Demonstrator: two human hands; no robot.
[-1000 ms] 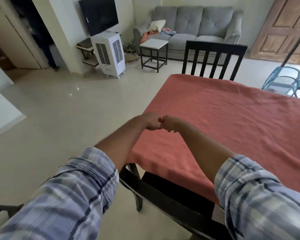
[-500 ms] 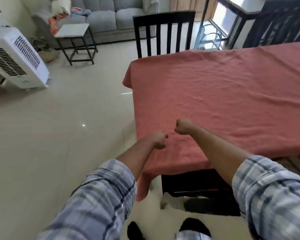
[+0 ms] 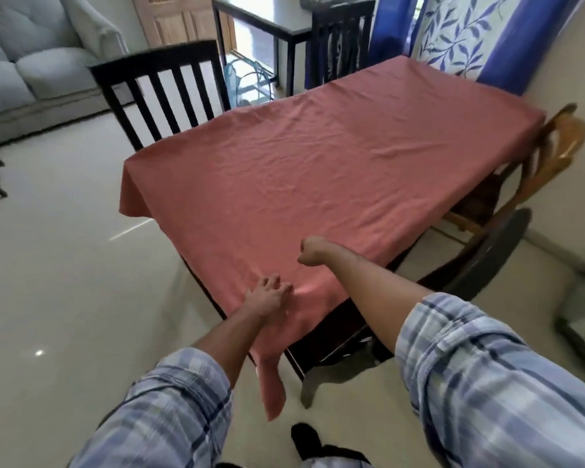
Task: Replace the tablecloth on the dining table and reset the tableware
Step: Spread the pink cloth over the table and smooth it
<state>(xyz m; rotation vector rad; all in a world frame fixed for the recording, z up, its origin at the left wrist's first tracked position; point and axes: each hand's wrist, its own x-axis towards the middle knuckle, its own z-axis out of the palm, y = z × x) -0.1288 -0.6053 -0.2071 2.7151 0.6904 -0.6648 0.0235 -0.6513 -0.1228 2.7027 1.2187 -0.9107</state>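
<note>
Salmon tablecloth (image 3: pixel 318 170) lies spread over the table (image 3: pixel 203 287), its near corner hanging down. The left hand (image 3: pixel 267 295) rests on the cloth at that corner, fingers loosely bent and gripping nothing. The right hand (image 3: pixel 309 252) is a closed fist just beyond.

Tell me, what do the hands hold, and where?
Cannot be told: the left hand rests on the tablecloth by its near corner, the right hand curls over it.

place: a home, one room for sitting and eating | signs: soft grey sofa (image 3: pixel 31 62) | big desk (image 3: pixel 325 332) under a red cloth (image 3: pixel 318 163) | dark chair (image 3: pixel 156 60) pushed up to it | blue leaf curtain (image 3: pixel 453 38) | wooden door (image 3: pixel 176 21) | shiny pale floor (image 3: pixel 48 265)
</note>
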